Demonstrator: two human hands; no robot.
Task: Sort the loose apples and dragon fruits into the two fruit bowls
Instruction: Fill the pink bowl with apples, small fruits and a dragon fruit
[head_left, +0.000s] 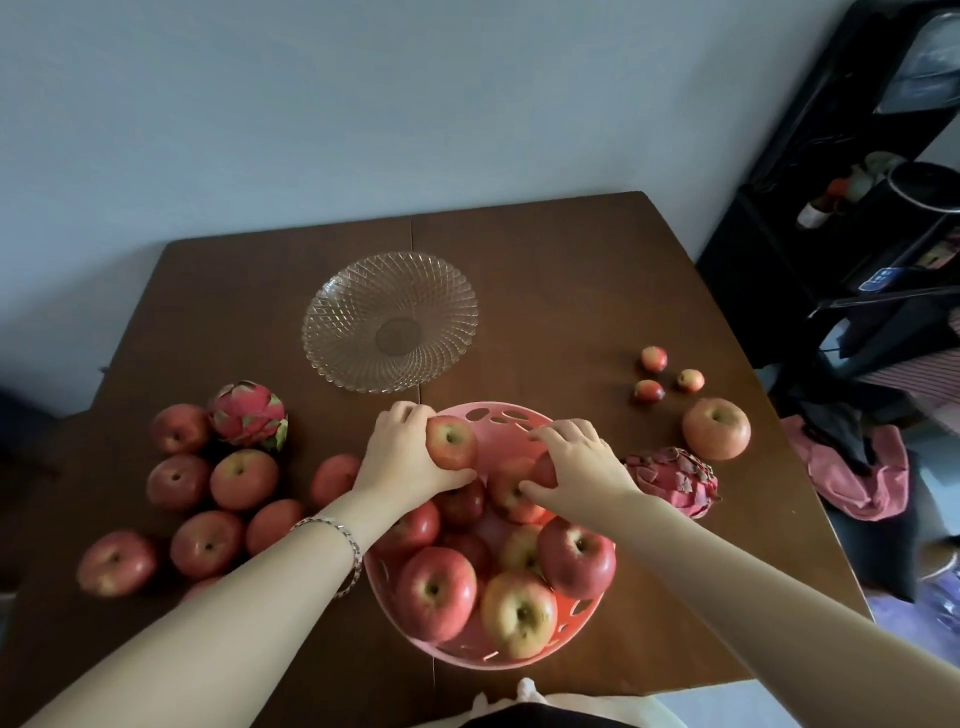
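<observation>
A pink plastic bowl with holes in its wall stands at the table's near middle and holds several red apples. My left hand grips a red apple over the bowl's far left rim. My right hand is closed on another apple inside the bowl's far side; that apple is mostly hidden. An empty cut-glass bowl sits farther back. Several loose apples lie left of the pink bowl beside a dragon fruit. A second dragon fruit lies right of the bowl.
One large pale apple and three tiny apples lie at the right of the brown table. A black shelf unit stands beyond the right edge, with pink cloth on the floor.
</observation>
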